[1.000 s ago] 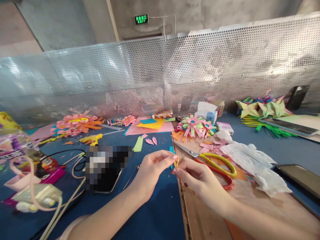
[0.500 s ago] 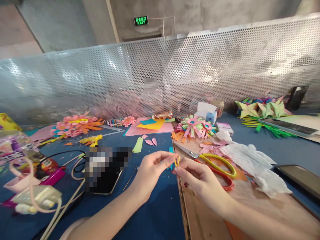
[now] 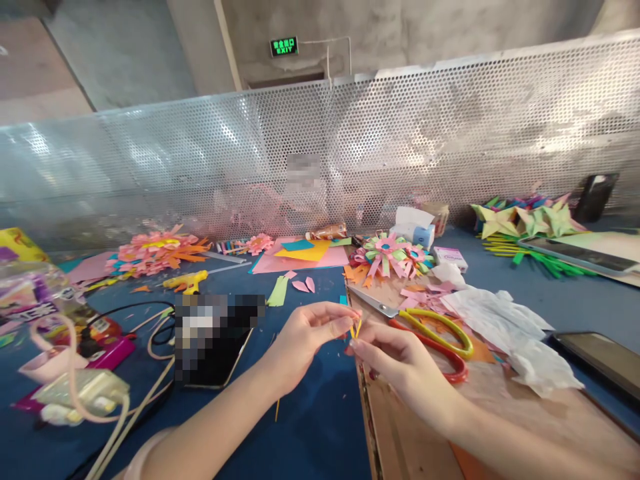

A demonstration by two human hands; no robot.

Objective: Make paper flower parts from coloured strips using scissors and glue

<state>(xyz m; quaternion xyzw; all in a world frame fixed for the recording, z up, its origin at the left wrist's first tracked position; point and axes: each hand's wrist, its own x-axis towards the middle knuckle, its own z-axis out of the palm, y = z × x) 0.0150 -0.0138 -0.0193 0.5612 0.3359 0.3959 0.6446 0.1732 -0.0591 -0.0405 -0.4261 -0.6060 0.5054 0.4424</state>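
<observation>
My left hand (image 3: 303,343) and my right hand (image 3: 403,357) meet in front of me, above the seam between the blue tabletop and the brown board. Pinched between their fingertips is a thin yellow strip (image 3: 353,329), bent into a narrow V. Fingers hide its ends, and its material is too small to make out. Just right of my right hand lie scissors (image 3: 440,325) with one yellow and one red handle, blades pointing away to the left. Behind my left fingertips, a scrap of blue paper (image 3: 343,300) is partly covered.
A phone (image 3: 220,360) and cables (image 3: 150,400) lie left of my left forearm. Farther back are a yellow glue gun (image 3: 186,281), pink paper flowers (image 3: 155,252), coloured sheets (image 3: 300,259) and a ribbon flower (image 3: 385,252). Crumpled tissue (image 3: 505,327) sits right, before a perforated metal screen (image 3: 320,147).
Both hands have shifted very slightly to the right and down, still pinching the yellow strip. A thin stick end now shows below my left forearm.
</observation>
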